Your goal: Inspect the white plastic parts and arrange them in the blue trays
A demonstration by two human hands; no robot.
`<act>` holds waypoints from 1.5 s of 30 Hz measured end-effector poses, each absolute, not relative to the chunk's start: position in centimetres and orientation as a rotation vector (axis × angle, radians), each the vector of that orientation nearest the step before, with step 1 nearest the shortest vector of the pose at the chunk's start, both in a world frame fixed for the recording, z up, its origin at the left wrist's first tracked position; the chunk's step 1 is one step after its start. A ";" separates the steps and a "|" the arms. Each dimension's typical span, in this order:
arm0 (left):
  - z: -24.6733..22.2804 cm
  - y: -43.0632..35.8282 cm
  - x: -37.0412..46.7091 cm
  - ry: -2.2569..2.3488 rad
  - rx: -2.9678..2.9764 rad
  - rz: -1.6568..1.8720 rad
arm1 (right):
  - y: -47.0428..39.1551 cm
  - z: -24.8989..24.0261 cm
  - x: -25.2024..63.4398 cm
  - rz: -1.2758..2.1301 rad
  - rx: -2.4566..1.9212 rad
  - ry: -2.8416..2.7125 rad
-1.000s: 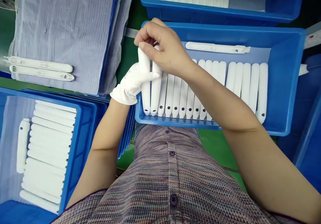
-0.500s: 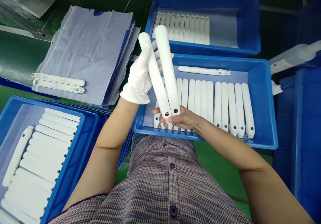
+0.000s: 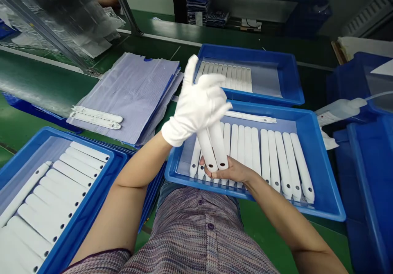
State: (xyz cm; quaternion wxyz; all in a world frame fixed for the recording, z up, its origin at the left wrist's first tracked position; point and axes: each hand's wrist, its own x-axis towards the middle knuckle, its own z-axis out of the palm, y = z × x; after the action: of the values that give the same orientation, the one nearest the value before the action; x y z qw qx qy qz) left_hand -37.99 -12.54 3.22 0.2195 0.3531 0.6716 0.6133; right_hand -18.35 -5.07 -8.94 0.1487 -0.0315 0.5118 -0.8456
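My right hand (image 3: 231, 171), bare, grips two long white plastic bars (image 3: 216, 151) by their lower ends, each with a dark round hole near that end. My left hand (image 3: 201, 102), in a white glove, covers the upper part of these bars with its thumb raised and fingers spread. Its fingertips are slightly blurred, and whether the palm touches the bars I cannot tell. Below both hands lies a blue tray (image 3: 330, 175) with a row of similar white bars (image 3: 245, 143) and one bar (image 3: 251, 116) lying crosswise along its far side.
Another blue tray (image 3: 288, 89) with thinner white strips stands behind. At lower left, a blue tray (image 3: 115, 159) holds more white bars. Two narrow strips (image 3: 96, 117) lie on stacked lilac sheets (image 3: 132, 93). A white bottle (image 3: 337, 112) stands at the right.
My left hand has loosened from around the bars and spread its fingers over their upper part. My right hand still holds both lower ends. The camera view has tipped upward.
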 end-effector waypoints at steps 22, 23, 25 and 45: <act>-2.6 -16.4 -30.9 1.260 0.691 1.643 | -4.8 -8.1 -18.7 -2.529 0.513 2.154; -2.6 -16.4 -31.0 1.290 0.669 1.612 | -5.0 -7.7 -18.9 -2.601 0.602 2.200; -2.8 -16.4 -31.3 1.331 0.638 1.592 | -5.4 -7.2 -19.4 -2.715 0.708 2.239; -3.9 -16.5 -31.7 0.750 0.228 1.975 | -5.6 -6.7 -19.8 -3.090 0.429 0.928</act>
State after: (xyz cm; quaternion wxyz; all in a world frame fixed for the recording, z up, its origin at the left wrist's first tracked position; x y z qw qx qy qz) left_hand -31.68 -16.47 -3.89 0.4870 0.0936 0.3082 0.8119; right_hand -19.85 -5.59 -6.74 -0.0564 0.1315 0.2847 -0.9479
